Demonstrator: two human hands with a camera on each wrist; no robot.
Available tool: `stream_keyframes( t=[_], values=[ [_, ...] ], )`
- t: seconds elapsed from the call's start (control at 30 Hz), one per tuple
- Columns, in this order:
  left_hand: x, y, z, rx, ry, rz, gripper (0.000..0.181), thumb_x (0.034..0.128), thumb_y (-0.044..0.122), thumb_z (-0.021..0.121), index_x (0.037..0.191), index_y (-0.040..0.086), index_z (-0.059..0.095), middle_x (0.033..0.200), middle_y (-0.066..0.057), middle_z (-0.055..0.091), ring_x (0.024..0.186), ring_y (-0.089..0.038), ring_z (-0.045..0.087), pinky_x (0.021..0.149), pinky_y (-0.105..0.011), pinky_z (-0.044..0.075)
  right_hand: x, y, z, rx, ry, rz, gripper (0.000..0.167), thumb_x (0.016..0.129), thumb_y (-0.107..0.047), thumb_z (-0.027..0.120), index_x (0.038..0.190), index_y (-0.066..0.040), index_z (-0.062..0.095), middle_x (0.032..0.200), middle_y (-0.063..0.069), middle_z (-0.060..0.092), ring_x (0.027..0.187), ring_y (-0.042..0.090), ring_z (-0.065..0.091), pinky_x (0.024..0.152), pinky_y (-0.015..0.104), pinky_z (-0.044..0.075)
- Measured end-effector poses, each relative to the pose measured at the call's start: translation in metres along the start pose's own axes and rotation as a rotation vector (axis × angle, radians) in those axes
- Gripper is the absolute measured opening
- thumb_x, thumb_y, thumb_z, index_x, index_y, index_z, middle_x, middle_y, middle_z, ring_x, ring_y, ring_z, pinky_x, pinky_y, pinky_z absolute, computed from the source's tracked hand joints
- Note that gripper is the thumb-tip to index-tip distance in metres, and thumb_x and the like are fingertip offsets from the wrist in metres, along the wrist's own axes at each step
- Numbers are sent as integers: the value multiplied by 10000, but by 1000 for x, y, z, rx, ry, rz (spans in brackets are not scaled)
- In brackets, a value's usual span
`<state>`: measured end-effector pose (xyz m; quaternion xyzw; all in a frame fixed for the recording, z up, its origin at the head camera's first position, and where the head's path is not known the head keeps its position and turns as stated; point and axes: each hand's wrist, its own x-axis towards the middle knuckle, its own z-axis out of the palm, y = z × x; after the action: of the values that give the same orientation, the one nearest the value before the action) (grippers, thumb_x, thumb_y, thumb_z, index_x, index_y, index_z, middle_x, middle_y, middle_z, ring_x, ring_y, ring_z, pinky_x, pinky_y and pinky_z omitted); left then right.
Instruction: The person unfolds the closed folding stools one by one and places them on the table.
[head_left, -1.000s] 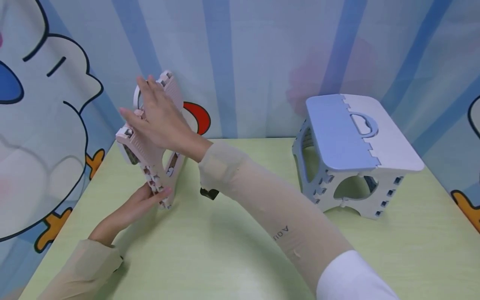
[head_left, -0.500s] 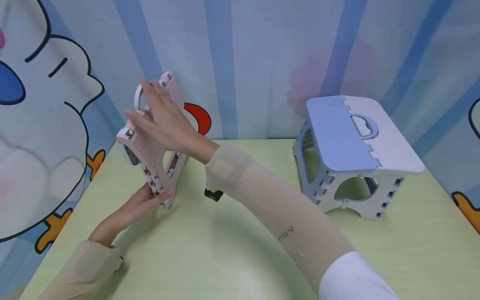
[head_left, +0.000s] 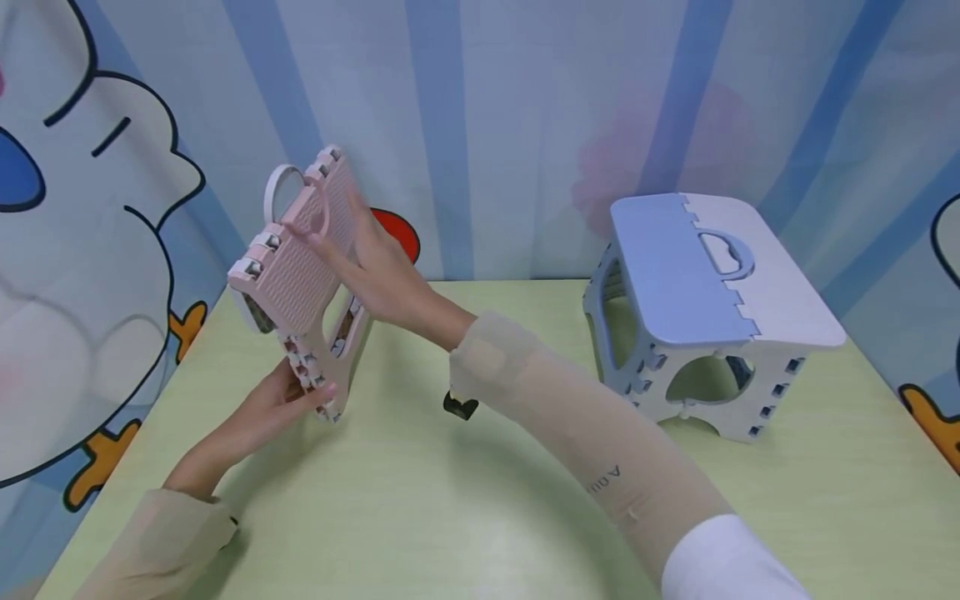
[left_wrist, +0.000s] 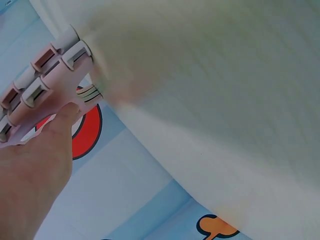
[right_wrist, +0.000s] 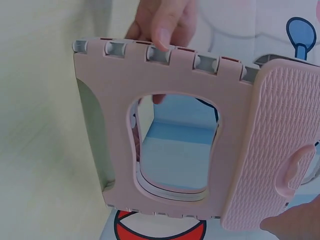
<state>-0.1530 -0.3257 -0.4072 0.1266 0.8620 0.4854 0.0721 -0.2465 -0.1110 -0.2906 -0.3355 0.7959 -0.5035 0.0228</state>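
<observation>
A pink and white folding stool (head_left: 300, 287), partly folded, stands tilted at the table's left; its top panels slope steeply and a white and a pink handle stick up. My left hand (head_left: 251, 425) grips the hinged edge of its legs low down, thumb in front, the other fingers mostly hidden behind. The left wrist view shows this hand (left_wrist: 40, 175) against the hinges (left_wrist: 47, 67). With fingers fairly straight, my right hand (head_left: 386, 271) is against the pink panel, thumb near the pink handle. In the right wrist view, the thumb (right_wrist: 295, 222) lies by the ribbed panel (right_wrist: 280, 115).
A blue and white folding stool (head_left: 675, 267) stands unfolded at the right of the pale green table (head_left: 420, 500). Behind the table hangs a blue striped cloth (head_left: 510, 150) with cartoon figures.
My right hand has slid right and down from the stool's top edge, uncovering the handles and more of the pink panel. The left hand keeps its grip, and the pink stool has barely shifted.
</observation>
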Motion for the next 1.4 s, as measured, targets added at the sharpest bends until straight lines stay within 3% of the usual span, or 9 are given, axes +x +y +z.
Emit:
stream_keyframes(
  t=[0.23, 0.63, 0.87, 1.0, 1.13, 1.4],
  values=[
    [-1, 7, -5, 40, 98, -38, 805, 1003, 238, 630, 1585, 15, 122, 1536, -300, 318, 1361, -502, 376, 1049, -607, 368, -9, 8, 8, 15, 18, -27, 778, 1053, -427, 462, 1607, -89, 34, 1653, 19, 151, 1471, 137, 237, 1166, 368, 282],
    [-4, 15, -8, 34, 215, -45, 696, 1016, 280, 607, 1578, 67, 255, 1559, -194, 352, 1393, -409, 373, 1034, -312, 443, -25, 21, 24, 28, 135, 10, 527, 1064, -237, 475, 1514, 8, 353, 1518, 132, 440, 1364, 206, 450, 1099, 316, 388],
    [-6, 15, -7, -39, 233, 2, 604, 1042, 241, 554, 1553, 34, 306, 1539, -192, 381, 1394, -390, 373, 1014, -226, 440, -29, 26, 33, 31, 140, 10, 452, 1031, -136, 481, 1452, 25, 443, 1416, 138, 541, 1264, 233, 531, 1035, 272, 446],
    [-7, 13, -8, -93, 231, 55, 539, 1069, 227, 481, 1546, 31, 324, 1515, -189, 409, 1339, -214, 456, 951, -132, 426, -30, 27, 38, 40, 128, 37, 437, 1012, -111, 494, 1423, 36, 474, 1354, 135, 577, 1208, 219, 553, 981, 221, 468],
    [-8, 12, -9, -129, 218, 93, 505, 1089, 243, 412, 1547, 44, 332, 1510, -170, 414, 1267, -50, 467, 958, -123, 422, -32, 31, 45, 68, 110, 63, 423, 998, -89, 511, 1402, 34, 491, 1302, 134, 599, 1181, 230, 569, 933, 194, 484],
    [-9, 11, -10, -192, 204, 101, 519, 1100, 274, 374, 1552, 26, 309, 1512, -93, 402, 1256, -29, 463, 973, -115, 412, -36, 36, 61, 81, 49, 91, 435, 980, -94, 585, 1392, 13, 498, 1274, 123, 602, 1137, 262, 588, 871, 177, 494]
  ],
)
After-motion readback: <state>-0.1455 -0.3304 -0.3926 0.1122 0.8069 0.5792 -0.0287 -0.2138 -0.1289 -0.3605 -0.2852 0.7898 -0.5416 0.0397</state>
